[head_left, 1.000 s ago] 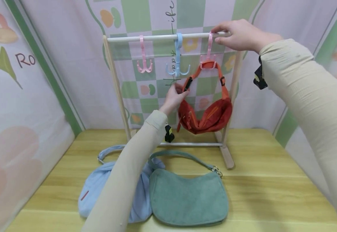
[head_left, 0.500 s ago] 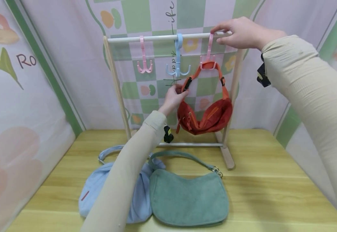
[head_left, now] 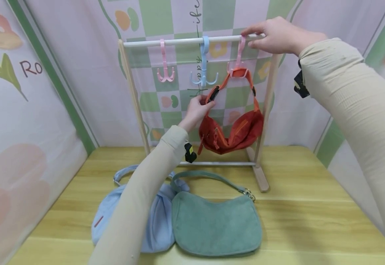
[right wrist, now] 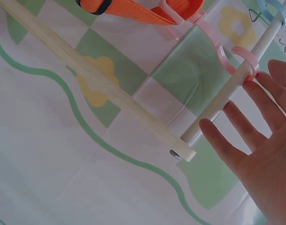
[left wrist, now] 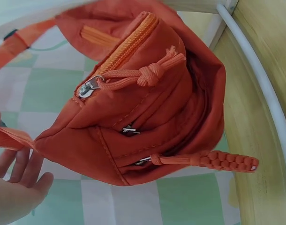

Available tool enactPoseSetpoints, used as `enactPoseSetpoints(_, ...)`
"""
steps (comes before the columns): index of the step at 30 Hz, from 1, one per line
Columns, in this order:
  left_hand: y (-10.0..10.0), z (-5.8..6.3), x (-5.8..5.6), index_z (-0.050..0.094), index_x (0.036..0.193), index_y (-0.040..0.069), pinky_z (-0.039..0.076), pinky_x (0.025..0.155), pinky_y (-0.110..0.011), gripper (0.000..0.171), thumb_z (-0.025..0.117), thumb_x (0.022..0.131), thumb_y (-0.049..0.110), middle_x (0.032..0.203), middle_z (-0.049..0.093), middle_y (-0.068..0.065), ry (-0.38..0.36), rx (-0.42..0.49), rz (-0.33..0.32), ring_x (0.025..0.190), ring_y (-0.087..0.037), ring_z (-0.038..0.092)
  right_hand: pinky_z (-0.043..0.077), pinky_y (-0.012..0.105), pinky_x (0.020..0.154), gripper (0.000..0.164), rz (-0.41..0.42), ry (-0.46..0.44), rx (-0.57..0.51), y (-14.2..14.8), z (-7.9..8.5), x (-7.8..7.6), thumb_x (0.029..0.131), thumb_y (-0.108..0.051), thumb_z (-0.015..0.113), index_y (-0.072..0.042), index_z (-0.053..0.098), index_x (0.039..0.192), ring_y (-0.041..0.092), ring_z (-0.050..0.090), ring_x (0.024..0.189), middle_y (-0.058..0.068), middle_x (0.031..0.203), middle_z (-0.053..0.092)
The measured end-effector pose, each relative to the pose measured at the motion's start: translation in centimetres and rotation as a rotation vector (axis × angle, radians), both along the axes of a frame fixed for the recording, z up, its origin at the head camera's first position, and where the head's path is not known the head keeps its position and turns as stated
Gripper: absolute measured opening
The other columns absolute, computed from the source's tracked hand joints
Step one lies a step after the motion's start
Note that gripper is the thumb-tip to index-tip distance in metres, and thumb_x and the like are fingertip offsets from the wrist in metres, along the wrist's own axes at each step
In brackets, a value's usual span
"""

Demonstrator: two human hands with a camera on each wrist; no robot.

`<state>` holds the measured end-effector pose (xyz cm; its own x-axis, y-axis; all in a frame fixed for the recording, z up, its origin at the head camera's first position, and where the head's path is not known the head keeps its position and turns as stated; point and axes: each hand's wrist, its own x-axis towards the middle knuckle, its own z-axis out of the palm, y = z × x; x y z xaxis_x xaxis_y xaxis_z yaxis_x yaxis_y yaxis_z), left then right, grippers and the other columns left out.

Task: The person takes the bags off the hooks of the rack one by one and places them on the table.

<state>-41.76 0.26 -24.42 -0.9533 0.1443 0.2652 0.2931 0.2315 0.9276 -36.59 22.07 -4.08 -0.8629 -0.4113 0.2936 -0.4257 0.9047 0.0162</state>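
Observation:
A red waist bag (head_left: 227, 138) hangs by its orange strap (head_left: 223, 82) from the pink hook (head_left: 240, 55) at the right of the rack's rail (head_left: 182, 42). My left hand (head_left: 195, 110) holds the strap just below its black buckle (head_left: 214, 93). In the left wrist view, the fingers of that hand (left wrist: 14, 192) lie around the strap beside the bag's end, and zip pulls dangle from the bag. Up on the rail, my right hand (head_left: 276, 36) rests its fingertips beside the top of the pink hook. Its fingers (right wrist: 246, 129) look extended in the right wrist view.
A second pink hook (head_left: 165, 64) and a blue hook (head_left: 204, 66) hang further left. On the wooden table (head_left: 311, 206) lie a light blue bag (head_left: 159, 224), partly behind my left sleeve, and a green handbag (head_left: 216, 224). The rack's wooden foot (head_left: 261, 179) stands behind them.
My left hand and the waist bag's lower left side have shifted slightly left. The right hand has risen a little, its fingertips staying at the rail.

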Motion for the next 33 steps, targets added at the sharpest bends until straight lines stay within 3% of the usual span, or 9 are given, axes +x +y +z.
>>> enactPoseSetpoints(7,0.1,0.5,0.5,0.057,0.118,0.006,0.05,0.072,-0.024,0.037,0.07,0.087,0.021,0.11,0.063,-0.01,-0.058,0.039,-0.047,0.09,-0.016,0.059,0.033,0.041,0.068,0.049,-0.004,-0.007,-0.023,0.3,-0.2,-0.1,0.099,-0.027,0.038,-0.014,0.037,0.146,0.037,0.041,0.1,0.031,0.136,0.044)
enactPoseSetpoints(13,0.0,0.9,1.1,0.05,0.118,0.007,0.051,0.073,-0.024,0.044,0.073,0.084,0.024,0.11,0.061,-0.009,-0.072,0.017,-0.036,0.09,-0.015,0.06,0.035,0.053,0.082,0.048,0.001,-0.001,-0.042,0.5,-0.4,-0.2,0.1,-0.028,0.038,-0.014,0.037,0.146,0.038,0.041,0.104,0.031,0.139,0.042)
enactPoseSetpoints(23,-0.2,1.5,1.6,0.047,0.115,0.007,0.051,0.066,-0.023,0.043,0.073,0.084,0.022,0.101,0.058,-0.008,-0.074,0.035,-0.041,0.081,-0.015,0.059,0.034,0.06,0.092,0.048,-0.011,-0.021,-0.074,0.4,-0.6,-0.3,0.1,-0.029,0.037,-0.017,0.035,0.147,0.04,0.04,0.114,0.029,0.145,0.036)
enactPoseSetpoints(28,0.0,1.9,2.0,0.052,0.112,0.007,0.048,0.061,-0.021,0.039,0.073,0.083,0.022,0.092,0.058,-0.005,-0.088,0.037,-0.045,0.073,-0.012,0.056,0.036,0.053,0.082,0.048,-0.009,-0.008,-0.069,0.4,-0.8,-0.3,0.101,-0.029,0.036,-0.016,0.036,0.147,0.04,0.04,0.111,0.028,0.147,0.033)
enactPoseSetpoints(33,0.3,2.6,2.6,0.057,0.11,0.007,0.045,0.059,-0.02,0.033,0.072,0.084,0.021,0.088,0.058,-0.002,-0.097,0.054,-0.045,0.071,-0.011,0.052,0.036,0.042,0.066,0.048,-0.006,0.015,-0.055,0.3,-0.9,-0.4,0.1,-0.029,0.036,-0.014,0.038,0.146,0.036,0.043,0.094,0.03,0.144,0.036)
